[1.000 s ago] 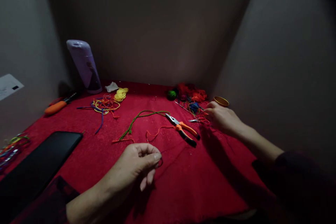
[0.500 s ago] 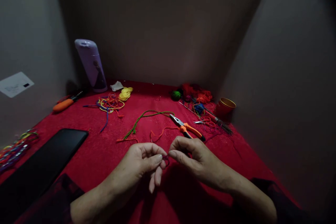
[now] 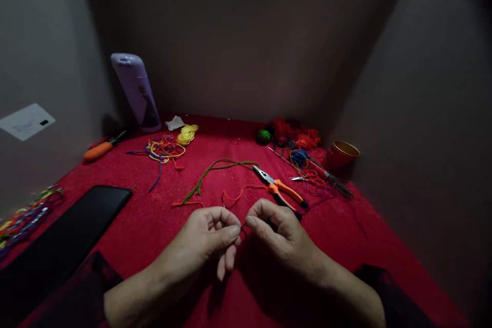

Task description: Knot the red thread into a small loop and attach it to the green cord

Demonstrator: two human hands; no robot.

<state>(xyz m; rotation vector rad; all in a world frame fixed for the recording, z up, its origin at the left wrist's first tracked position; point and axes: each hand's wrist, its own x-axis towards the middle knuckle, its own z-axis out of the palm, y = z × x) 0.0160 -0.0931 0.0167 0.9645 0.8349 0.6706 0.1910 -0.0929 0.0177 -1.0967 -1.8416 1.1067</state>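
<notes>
Because the dark thread [image 3: 243, 228] looks thin and floppy, our left hand [image 3: 209, 236] pinches it tightly, probably so it won't slip, low in the middle of the frame. Our right hand [image 3: 286, 233] pinches it too, just beside. The pliers [image 3: 277, 187], hard metal with orange-and-black handles, lie above on the fuzzy red tabletop [image 3: 157, 215], perhaps for easy reach.

dim grey walls [image 3: 246, 36], red tabletop [image 3: 219, 138], perhaps cloth-covered
</notes>
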